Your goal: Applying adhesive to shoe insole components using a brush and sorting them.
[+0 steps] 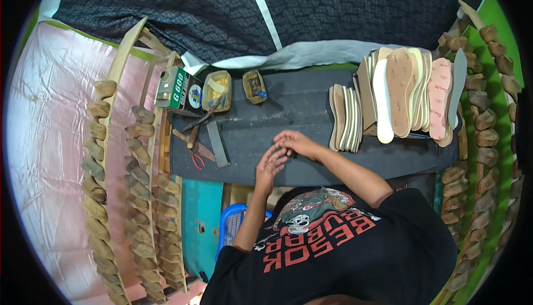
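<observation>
both hands meet on the dark surface [311, 160], just left of the standing stack of insoles [345, 118]. the left hand [270, 166] lies open, fingers spread and loosely curled; the right hand [294, 141] is half curled, fingertips touching the left's, and whether it pinches anything i cannot tell. farther left of that stack lie one pair of red-handled pliers [196, 159], one green glue can [177, 88] and two small open tins [216, 90]. a second, larger heap of insoles [411, 96] leans to its right.

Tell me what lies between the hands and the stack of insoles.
Head view: only bare dark mat between the right hand and the insoles.
</observation>
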`<state>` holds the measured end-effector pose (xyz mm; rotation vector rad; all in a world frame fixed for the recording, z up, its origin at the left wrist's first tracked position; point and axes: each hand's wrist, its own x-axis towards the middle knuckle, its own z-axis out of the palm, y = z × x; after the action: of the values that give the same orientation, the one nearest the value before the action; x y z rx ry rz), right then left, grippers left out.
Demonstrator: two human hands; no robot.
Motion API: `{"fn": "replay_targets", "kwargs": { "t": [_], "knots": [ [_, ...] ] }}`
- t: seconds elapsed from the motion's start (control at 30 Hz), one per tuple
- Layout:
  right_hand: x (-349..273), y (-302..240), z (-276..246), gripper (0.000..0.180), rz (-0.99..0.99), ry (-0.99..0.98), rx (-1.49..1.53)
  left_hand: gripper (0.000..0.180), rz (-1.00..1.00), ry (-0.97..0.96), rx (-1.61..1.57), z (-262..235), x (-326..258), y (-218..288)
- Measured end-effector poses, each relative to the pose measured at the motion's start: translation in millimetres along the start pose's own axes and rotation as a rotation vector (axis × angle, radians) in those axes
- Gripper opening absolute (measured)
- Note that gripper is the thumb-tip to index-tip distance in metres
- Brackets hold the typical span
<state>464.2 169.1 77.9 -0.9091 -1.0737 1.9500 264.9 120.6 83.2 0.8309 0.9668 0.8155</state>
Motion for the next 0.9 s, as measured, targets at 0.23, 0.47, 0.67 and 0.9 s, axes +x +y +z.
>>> {"fn": "replay_targets", "kwargs": {
  "t": [0.23, 0.47, 0.67, 0.9],
  "knots": [
    [81, -36, -21, 0.066, -0.219, 0.459, -0.234, 0.052, -0.059, 0.102, 0.03, 10, 23, 20],
    [137, -54, -27, 0.061, -0.335, 0.546, -0.532, 0.048, -0.106, 0.075, -0.022, 1, 39, 26],
    [141, -56, -22, 0.045, -0.354, 0.567, -0.538, 0.048, -0.116, 0.033, -0.021, -26, 70, 35],
    [149, -66, -17, 0.024, -0.425, 0.613, -0.738, 0.047, -0.139, -0.065, 0.014, -48, 109, 59]
  ]
}}
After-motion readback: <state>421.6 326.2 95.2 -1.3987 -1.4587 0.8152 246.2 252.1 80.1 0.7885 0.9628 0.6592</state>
